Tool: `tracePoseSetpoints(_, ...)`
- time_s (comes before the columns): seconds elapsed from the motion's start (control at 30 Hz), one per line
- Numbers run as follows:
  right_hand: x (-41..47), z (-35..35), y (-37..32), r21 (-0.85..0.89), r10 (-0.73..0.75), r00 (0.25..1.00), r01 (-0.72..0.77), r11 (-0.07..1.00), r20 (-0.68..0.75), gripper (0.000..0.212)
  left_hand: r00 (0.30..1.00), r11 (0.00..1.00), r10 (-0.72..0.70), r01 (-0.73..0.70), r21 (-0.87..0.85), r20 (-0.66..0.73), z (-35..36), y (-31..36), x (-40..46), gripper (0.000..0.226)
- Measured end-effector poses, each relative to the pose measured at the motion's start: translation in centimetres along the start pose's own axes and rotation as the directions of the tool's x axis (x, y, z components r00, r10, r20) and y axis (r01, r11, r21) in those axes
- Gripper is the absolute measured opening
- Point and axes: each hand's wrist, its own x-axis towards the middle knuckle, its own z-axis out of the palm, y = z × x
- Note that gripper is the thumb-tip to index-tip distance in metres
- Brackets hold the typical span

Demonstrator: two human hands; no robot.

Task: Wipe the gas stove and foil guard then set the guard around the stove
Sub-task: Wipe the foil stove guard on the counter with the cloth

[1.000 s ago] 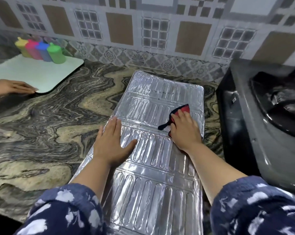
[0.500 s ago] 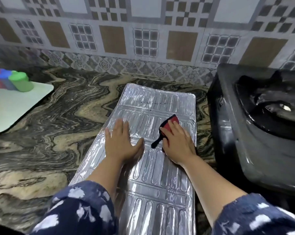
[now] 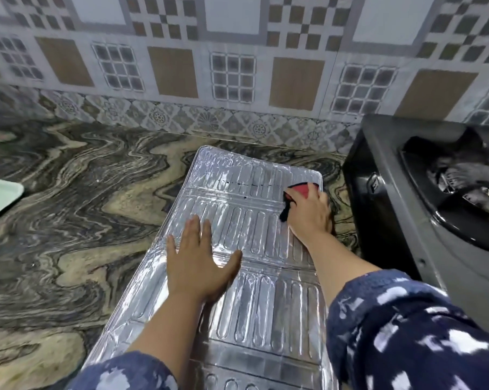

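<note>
Two large things carry the job: the marbled table [image 3: 69,220], which fills the left and middle of the view, and the black gas stove [image 3: 423,220] standing at its right edge against the tiled wall [image 3: 237,66]; the foil guard [image 3: 237,277] lies flat on the table just left of the stove, stretched from the near edge toward the wall, so it is not yet set around anything.

Judging by this layout, the task sits in its middle stretch; the guard is being wiped now, and standing it up around the stove is plainly left to do; whether the stove has had its wipe I cannot tell, since its dark top shows only a glossy sheen and some blur around the burner.

A pale green tray [image 3: 1,195] peeks in at the far left, well apart from the work.

On the guard, the left hand [image 3: 198,266] lies flat with straight, spread fingers pressing the foil down near its left side, holding nothing; the right hand [image 3: 308,212] is at the far right corner of the guard, fingers curled over a small red and black cloth [image 3: 299,192] and pressing it to the foil, close beside the stove's flank.

Some of the sheet is left, as I judge it: the near panels by the sleeves [image 3: 406,333] may want a pass, and the far strip too, where a row of dark specks shows.
</note>
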Motion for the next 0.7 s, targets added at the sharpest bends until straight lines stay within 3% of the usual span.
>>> tracePoseSetpoints(0.17,-1.1,0.1,-2.3,0.051,-0.119,0.991,0.123,0.991,-0.068,0.049,1.0,1.0,0.007,-0.008,0.007,0.026,0.0,-0.1,-0.1,0.102)
tracePoseSetpoints(0.23,-3.3,0.7,-3.1,0.04,-0.143,0.99,0.142,0.989,0.002,0.049,0.999,1.0,0.005,-0.005,0.006,0.033,-0.2,-0.2,-0.5,0.102)
tracePoseSetpoints(0.37,-6.0,0.9,-1.7,-0.14,-0.189,0.974,0.206,0.968,0.124,0.055,0.999,1.0,0.001,-0.001,-0.002,0.046,-0.6,-0.3,-1.1,0.102)
tracePoseSetpoints(0.7,0.0,1.1,-0.8,-0.202,-0.243,0.956,0.274,0.94,0.163,0.048,1.0,1.0,-0.002,0.002,-0.022,0.014,-0.2,-0.3,-1.3,0.102)
